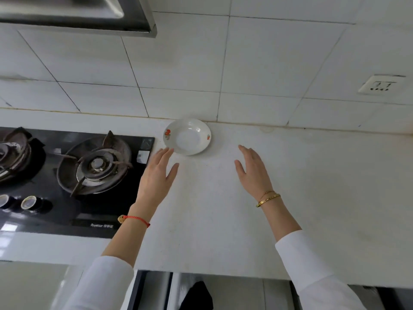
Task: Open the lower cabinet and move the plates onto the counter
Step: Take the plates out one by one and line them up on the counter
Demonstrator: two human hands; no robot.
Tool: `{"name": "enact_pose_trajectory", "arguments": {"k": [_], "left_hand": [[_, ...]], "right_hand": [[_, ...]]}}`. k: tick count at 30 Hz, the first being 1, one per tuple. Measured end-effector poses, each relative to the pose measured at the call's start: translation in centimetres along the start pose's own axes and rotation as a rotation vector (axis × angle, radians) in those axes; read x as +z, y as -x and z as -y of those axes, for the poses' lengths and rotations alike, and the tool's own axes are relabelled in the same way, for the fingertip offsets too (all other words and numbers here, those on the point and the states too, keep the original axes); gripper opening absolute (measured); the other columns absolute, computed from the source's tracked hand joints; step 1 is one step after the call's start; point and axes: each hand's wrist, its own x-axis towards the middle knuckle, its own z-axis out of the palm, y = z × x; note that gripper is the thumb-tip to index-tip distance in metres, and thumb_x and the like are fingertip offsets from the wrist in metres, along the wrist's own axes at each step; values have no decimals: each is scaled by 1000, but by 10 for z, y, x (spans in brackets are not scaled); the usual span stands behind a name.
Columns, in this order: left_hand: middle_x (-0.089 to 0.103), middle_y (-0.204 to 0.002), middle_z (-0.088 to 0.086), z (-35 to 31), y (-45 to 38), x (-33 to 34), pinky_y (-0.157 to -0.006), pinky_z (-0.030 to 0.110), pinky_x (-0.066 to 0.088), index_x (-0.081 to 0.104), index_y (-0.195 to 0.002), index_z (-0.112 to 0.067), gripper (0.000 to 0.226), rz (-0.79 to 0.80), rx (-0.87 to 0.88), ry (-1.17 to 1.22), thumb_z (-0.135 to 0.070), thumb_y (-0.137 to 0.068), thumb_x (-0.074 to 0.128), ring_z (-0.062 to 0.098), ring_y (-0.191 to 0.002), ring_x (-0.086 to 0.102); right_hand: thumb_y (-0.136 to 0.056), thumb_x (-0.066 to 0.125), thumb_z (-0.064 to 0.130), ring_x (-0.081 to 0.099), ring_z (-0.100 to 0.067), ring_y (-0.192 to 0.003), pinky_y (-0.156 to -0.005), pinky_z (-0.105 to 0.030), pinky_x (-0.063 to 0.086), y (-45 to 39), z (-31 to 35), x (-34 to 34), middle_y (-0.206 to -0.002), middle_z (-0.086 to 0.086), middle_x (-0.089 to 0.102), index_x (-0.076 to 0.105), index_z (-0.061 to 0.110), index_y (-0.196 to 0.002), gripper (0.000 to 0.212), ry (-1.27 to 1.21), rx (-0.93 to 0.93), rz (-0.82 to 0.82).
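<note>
A white plate (187, 137) with small red flower marks on its rim rests on the white counter (312, 198), close to the tiled back wall. My left hand (156, 175) hovers just in front and left of the plate, fingers spread, fingertips near its rim, holding nothing. My right hand (253, 168) is held open to the right of the plate, a short gap away, also empty. Below the counter's front edge the lower cabinet (156, 289) shows a dark open gap; its inside is mostly hidden.
A black gas hob (73, 175) with two burners lies to the left of the plate, with two knobs at its front. A range hood (78, 14) hangs top left. A wall socket (381, 84) sits at the right on the tiles.
</note>
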Motion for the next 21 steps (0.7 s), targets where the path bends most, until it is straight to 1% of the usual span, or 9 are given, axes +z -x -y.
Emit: {"name": "enact_pose_trajectory", "arguments": {"k": [4,8,11,14,18,21], "left_hand": [[46,-145,5,-36,57,-7,-110,39,38,45,-141,-13,48,-24,54,7,-32,-97,50,21,-138,38],[50,-142,5,-72,120,-10,-110,39,38,49,-137,-13,45,-56,86,-6,-31,-96,51,22,-135,42],[55,-137,7,-98,167,-10,-109,41,39,53,-134,-11,42,-79,131,-23,-29,-96,52,24,-131,46],[57,-134,4,-118,214,-8,-106,39,42,55,-131,-13,38,-93,136,-15,-27,-96,52,22,-127,50],[61,-129,1,-138,268,-6,-99,35,46,58,-128,-15,34,-82,136,12,-26,-96,52,19,-121,53],[62,-126,0,-145,295,-2,-98,34,47,58,-127,-15,33,-40,140,28,-24,-96,53,19,-119,54]], "right_hand": [[-98,42,24,29,-26,-141,-117,-40,25,62,-10,-32,-145,-9,43,38,13,-141,45,5,-38,-14],[-99,41,25,25,-23,-143,-118,-36,21,130,-23,-59,-148,-5,41,38,14,-142,44,8,-45,0],[-99,40,26,23,-21,-144,-119,-36,21,182,-32,-78,-148,-4,40,38,14,-142,44,5,-58,14],[-100,40,27,22,-19,-144,-118,-34,20,230,-41,-92,-149,-2,39,37,14,-142,44,-11,-56,36],[-99,41,27,28,-20,-140,-116,-34,25,286,-51,-106,-145,-3,43,40,15,-141,43,-16,-20,44],[-99,41,26,32,-19,-137,-115,-33,27,319,-59,-111,-142,-3,46,41,14,-139,42,-4,6,62]]}}
